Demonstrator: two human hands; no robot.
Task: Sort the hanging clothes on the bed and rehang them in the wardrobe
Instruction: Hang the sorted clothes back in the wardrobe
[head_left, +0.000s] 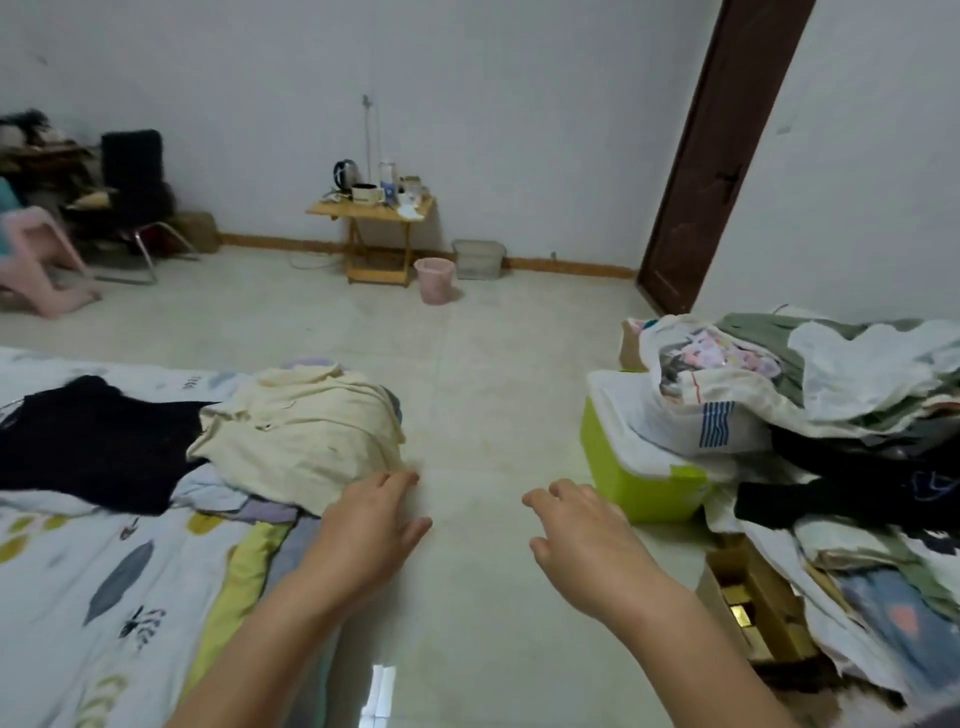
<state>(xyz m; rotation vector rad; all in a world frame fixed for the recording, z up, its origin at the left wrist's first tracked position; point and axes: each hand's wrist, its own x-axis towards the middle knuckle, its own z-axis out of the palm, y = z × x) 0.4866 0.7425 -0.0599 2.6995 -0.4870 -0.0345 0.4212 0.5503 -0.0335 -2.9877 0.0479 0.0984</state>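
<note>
Pale floor lay between bed at left and clothes pile at right; left hand and right hand hovered, fingers loosely spread, holding nothing, beside a cream shirt.

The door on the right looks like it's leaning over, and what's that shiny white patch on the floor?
Head view: the wide-angle lens bends the dark brown door near the picture's edge; the white patch is glare on the glossy floor tiles; light is soft, shadows faint; both hands slightly blurred.
</note>
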